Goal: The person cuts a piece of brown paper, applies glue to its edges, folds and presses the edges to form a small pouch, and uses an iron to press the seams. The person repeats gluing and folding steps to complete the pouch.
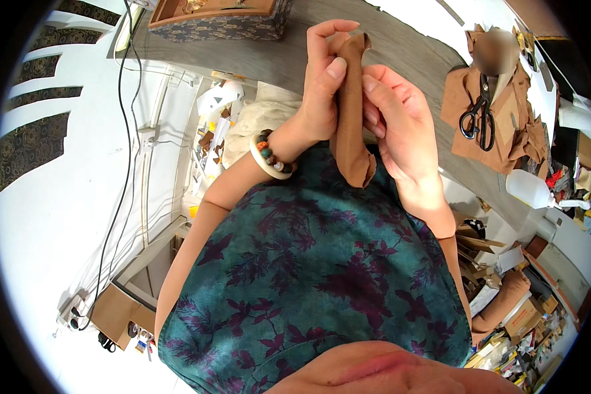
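Note:
A long, narrow piece of brown cloth (pixel 352 118), rolled or folded into a tube, hangs between my hands in front of my chest. My left hand (pixel 322 82) grips its upper part, thumb on the near side and fingers behind. From the other side, the fingertips of my right hand (pixel 404 111) pinch the tube's edge around its middle. The lower end flares out with a loose, uneven edge. Part of the right fingers is hidden behind the cloth and thumb.
Black-handled scissors (pixel 483 121) lie on brown cloth pieces (pixel 454 95) at the right of the grey wooden table (pixel 394 43). A patterned box (pixel 226 27) stands at the far left. Near the right edge is a translucent white bottle (pixel 528 189). Dark cables (pixel 120 98) hang at left.

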Demonstrator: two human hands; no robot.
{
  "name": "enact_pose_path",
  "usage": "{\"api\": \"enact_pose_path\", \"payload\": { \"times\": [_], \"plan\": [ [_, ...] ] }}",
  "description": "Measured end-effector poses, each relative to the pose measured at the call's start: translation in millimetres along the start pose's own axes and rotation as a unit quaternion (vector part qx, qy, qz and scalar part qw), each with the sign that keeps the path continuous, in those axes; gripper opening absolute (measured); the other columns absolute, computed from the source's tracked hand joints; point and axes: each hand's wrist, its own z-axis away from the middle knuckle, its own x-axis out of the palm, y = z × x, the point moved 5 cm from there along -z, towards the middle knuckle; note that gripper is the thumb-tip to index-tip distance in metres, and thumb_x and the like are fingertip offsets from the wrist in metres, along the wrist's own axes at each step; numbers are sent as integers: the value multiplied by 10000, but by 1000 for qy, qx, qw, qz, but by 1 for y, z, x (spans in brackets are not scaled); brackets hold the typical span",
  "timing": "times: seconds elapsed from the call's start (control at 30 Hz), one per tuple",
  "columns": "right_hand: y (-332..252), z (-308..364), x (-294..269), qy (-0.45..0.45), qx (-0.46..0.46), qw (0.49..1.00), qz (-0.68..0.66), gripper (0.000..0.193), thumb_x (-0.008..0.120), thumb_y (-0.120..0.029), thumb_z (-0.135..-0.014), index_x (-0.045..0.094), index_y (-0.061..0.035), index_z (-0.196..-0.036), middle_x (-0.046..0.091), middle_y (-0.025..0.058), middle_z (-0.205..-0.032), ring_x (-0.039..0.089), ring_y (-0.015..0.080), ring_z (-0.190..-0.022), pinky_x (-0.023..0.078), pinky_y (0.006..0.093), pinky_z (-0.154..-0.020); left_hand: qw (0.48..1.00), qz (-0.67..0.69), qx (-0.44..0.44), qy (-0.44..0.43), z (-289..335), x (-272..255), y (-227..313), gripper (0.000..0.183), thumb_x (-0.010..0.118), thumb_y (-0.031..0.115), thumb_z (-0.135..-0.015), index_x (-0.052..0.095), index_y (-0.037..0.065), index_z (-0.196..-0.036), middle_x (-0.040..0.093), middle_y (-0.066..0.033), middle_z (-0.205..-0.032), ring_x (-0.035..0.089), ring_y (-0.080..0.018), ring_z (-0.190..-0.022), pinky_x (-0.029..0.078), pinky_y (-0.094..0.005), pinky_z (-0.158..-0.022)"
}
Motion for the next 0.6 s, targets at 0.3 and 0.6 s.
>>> {"api": "enact_pose_path", "payload": {
  "times": [0.3,0.6],
  "plan": [
    [10,4,3,-35,-47,998,-24,127,544,-151,-998,594,-34,-1007,558,-32,-741,474,35,-648,386,184,-588,998,-38,52,-5,3,-6,1,785,436,609,-864,328,20,-1373,425,-72,-981,362,-140,-877,308,-288,-817],
    [3,10,6,-14,-32,999,24,130,608,-132,-973,618,-12,-1024,637,-18,-826,545,20,-720,419,178,-625,995,-80,63,-17,7,-9,0,816,400,658,-898,305,18,-1395,416,-83,-1078,363,-154,-947,301,-315,-898]
  ]
}}
